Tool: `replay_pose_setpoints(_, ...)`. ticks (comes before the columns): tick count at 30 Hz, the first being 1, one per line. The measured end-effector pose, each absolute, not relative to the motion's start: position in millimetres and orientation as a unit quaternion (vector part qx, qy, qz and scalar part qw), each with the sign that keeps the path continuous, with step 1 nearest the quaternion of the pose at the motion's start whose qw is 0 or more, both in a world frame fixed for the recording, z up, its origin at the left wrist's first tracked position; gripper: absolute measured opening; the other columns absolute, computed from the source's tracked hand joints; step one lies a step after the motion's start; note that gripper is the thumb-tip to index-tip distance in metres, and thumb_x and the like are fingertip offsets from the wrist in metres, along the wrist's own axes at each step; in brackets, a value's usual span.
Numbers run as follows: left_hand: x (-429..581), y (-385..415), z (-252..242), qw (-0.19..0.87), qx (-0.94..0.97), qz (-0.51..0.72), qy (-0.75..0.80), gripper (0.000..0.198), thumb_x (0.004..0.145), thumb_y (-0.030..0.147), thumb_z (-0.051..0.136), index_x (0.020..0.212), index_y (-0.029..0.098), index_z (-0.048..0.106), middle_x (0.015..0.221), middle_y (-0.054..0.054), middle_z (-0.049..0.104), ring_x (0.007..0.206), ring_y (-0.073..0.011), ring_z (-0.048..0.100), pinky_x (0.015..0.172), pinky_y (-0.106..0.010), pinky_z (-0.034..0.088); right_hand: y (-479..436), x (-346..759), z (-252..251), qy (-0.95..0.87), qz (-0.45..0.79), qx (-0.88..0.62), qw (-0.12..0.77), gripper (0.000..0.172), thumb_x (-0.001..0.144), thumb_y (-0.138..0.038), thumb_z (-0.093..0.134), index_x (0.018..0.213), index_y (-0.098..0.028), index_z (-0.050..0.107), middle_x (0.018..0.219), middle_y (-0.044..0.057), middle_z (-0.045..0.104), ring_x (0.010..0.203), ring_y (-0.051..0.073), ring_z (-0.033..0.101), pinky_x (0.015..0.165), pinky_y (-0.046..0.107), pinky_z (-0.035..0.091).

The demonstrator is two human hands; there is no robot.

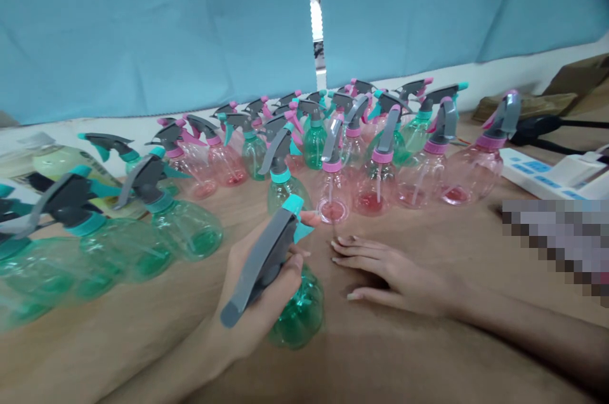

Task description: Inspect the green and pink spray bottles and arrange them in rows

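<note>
My left hand (271, 286) is wrapped round the neck of a green spray bottle (299, 315) with a grey and teal trigger head. The bottle is tilted a little, its nozzle pointing away from me; the hand hides its collar. To the right, my right hand (380, 267) rests on the table with fingers stretched out and nothing in them. Just beyond my hands stand another green spray bottle (285, 191) and a pink spray bottle (333, 198).
Several pink and green spray bottles crowd the back of the wooden table (457, 264). More green bottles (185, 226) line the left side. A white power strip (547, 175) lies at the right, beside a blurred-out patch. A blue curtain (190, 23) hangs behind.
</note>
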State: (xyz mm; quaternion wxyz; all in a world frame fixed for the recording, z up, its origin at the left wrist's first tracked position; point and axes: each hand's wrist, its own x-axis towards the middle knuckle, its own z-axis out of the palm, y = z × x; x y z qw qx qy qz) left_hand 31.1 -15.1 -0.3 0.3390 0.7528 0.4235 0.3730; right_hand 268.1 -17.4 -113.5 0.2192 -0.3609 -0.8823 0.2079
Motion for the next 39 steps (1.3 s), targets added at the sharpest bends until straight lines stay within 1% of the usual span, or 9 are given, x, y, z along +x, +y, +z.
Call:
replay_pose_setpoints(5, 29.1, -15.2, -3.7, 0.323, 0.754, 0.38, 0.429, 0.036, 0.076, 0.024, 0.051, 0.108, 0.023, 0.066, 0.079, -0.001, 0.069, 0.073, -0.0187, 0.068, 0.068, -0.03, 0.054, -18.3, 267.9, -112.5, -0.884, 0.199, -0.366, 0.21, 0.057, 0.093, -0.048, 0.053, 0.144, -0.024, 0.042, 0.152, 0.004, 0.037, 0.142, 0.022, 0.03, 0.117, 0.044, 0.026)
replay_pose_setpoints(10, 27.0, -16.1, -4.4, 0.337, 0.749, 0.372, 0.432, 0.035, 0.076, 0.023, 0.053, 0.108, 0.023, 0.066, 0.084, -0.002, 0.07, 0.077, -0.0189, 0.068, 0.073, -0.031, 0.054, -17.7, 268.2, -114.7, -0.883, 0.204, -0.359, 0.224, 0.057, 0.092, -0.046, 0.056, 0.144, -0.026, 0.042, 0.152, 0.004, 0.038, 0.141, 0.023, 0.031, 0.117, 0.046, 0.026)
replay_pose_setpoints(16, 29.7, -14.2, -4.5, 0.342, 0.741, 0.388, 0.428, 0.034, 0.073, 0.024, 0.053, 0.104, 0.024, 0.066, 0.096, -0.003, 0.072, 0.074, -0.018, 0.068, 0.071, -0.03, 0.056, -17.6, 268.7, -115.5, -0.882, 0.209, -0.355, 0.231, 0.057, 0.092, -0.045, 0.056, 0.144, -0.028, 0.041, 0.152, 0.004, 0.038, 0.141, 0.023, 0.031, 0.117, 0.046, 0.025)
replay_pose_setpoints(18, 30.2, -14.8, -4.1, 0.343, 0.742, 0.384, 0.429, 0.035, 0.073, 0.025, 0.053, 0.105, 0.025, 0.066, 0.097, -0.002, 0.072, 0.073, -0.0179, 0.067, 0.071, -0.03, 0.056, -17.9, 268.7, -115.2, -0.88, 0.212, -0.355, 0.234, 0.057, 0.092, -0.045, 0.057, 0.144, -0.028, 0.041, 0.152, 0.004, 0.038, 0.141, 0.023, 0.031, 0.117, 0.046, 0.026)
replay_pose_setpoints(22, 29.6, -16.5, -4.4, 0.362, 0.736, 0.383, 0.425, 0.037, 0.072, 0.024, 0.055, 0.107, 0.027, 0.065, 0.107, -0.002, 0.071, 0.069, -0.0169, 0.066, 0.072, -0.031, 0.056, -18.1, 268.6, -114.7, -0.878, 0.213, -0.358, 0.235, 0.057, 0.092, -0.045, 0.057, 0.144, -0.028, 0.041, 0.152, 0.004, 0.038, 0.141, 0.023, 0.032, 0.117, 0.046, 0.026)
replay_pose_setpoints(27, 29.9, -15.5, -6.1, 0.356, 0.736, 0.388, 0.425, 0.036, 0.072, 0.025, 0.054, 0.106, 0.026, 0.065, 0.103, -0.003, 0.072, 0.068, -0.0172, 0.065, 0.07, -0.031, 0.056, -18.2, 268.4, -113.7, -0.882, 0.208, -0.358, 0.225, 0.057, 0.092, -0.046, 0.056, 0.144, -0.026, 0.042, 0.152, 0.004, 0.037, 0.142, 0.023, 0.03, 0.117, 0.046, 0.025)
replay_pose_setpoints(31, 30.9, -13.9, -4.9, 0.359, 0.732, 0.381, 0.436, 0.039, 0.071, 0.025, 0.054, 0.108, 0.025, 0.065, 0.105, -0.003, 0.072, 0.067, -0.0172, 0.065, 0.071, -0.032, 0.056, -18.6, 268.3, -113.1, -0.878, 0.215, -0.359, 0.233, 0.057, 0.092, -0.045, 0.057, 0.144, -0.028, 0.042, 0.152, 0.004, 0.038, 0.141, 0.024, 0.031, 0.117, 0.045, 0.025)
replay_pose_setpoints(35, 30.4, -13.7, -4.8, 0.361, 0.739, 0.379, 0.424, 0.037, 0.071, 0.025, 0.054, 0.107, 0.025, 0.065, 0.109, -0.003, 0.071, 0.071, -0.0166, 0.067, 0.074, -0.031, 0.057, -18.1, 268.3, -114.5, -0.879, 0.214, -0.358, 0.233, 0.057, 0.092, -0.045, 0.057, 0.144, -0.028, 0.042, 0.152, 0.004, 0.038, 0.141, 0.024, 0.032, 0.117, 0.046, 0.026)
replay_pose_setpoints(39, 29.7, -14.7, -6.6, 0.361, 0.737, 0.387, 0.42, 0.037, 0.072, 0.023, 0.054, 0.106, 0.025, 0.065, 0.108, -0.003, 0.071, 0.073, -0.017, 0.068, 0.074, -0.031, 0.057, -17.4, 268.5, -116.4, -0.881, 0.206, -0.36, 0.229, 0.058, 0.092, -0.046, 0.056, 0.144, -0.028, 0.041, 0.152, 0.003, 0.038, 0.141, 0.023, 0.032, 0.117, 0.046, 0.026)
